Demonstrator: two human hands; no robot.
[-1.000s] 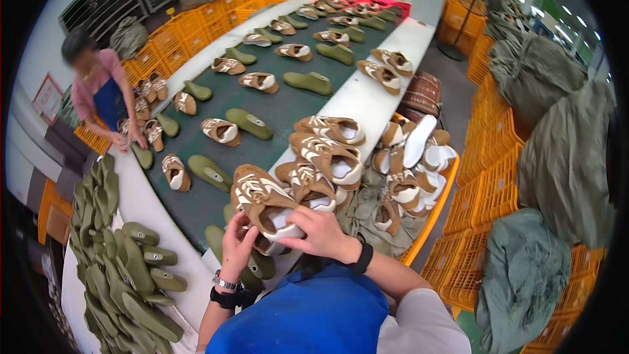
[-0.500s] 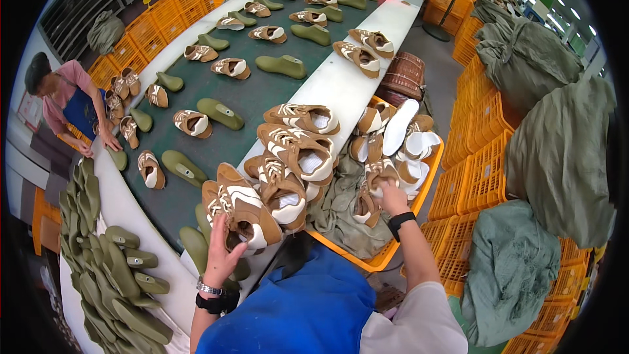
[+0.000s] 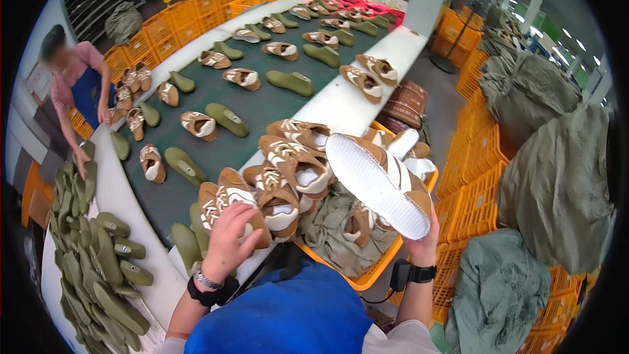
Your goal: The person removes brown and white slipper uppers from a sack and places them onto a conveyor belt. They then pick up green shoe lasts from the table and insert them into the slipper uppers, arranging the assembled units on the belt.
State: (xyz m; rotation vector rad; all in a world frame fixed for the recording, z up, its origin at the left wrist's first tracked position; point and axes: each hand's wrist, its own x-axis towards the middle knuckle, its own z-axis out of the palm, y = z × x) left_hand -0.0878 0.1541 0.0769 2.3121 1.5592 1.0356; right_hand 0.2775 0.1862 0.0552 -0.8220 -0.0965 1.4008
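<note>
My right hand (image 3: 422, 241) grips a brown-and-white sneaker (image 3: 380, 187) by its heel end. The sneaker is raised above the orange crate, its white sole turned toward me and its toe pointing up and left. My left hand (image 3: 227, 239) has its fingers spread over a pair of brown sneakers (image 3: 237, 190) at the near end of the white ledge; whether it touches them I cannot tell. Right beside that pair, several more laced sneakers (image 3: 295, 157) stand bunched together. Inside the crate (image 3: 362, 282), a grey-green cloth (image 3: 321, 226) and more shoes lie partly hidden by the raised sneaker.
Sneakers and green shoe lasts (image 3: 289, 82) lie in rows on the dark green belt (image 3: 255, 118). More lasts (image 3: 105, 269) are heaped at the left, where a co-worker (image 3: 82, 85) reaches. Stacked orange crates (image 3: 475, 196) and cloth-covered loads (image 3: 557, 183) line the right side.
My right hand has come up out of the crate with a sneaker. My left hand has shifted off the shoe opening. The co-worker's hand has moved to the heap of lasts.
</note>
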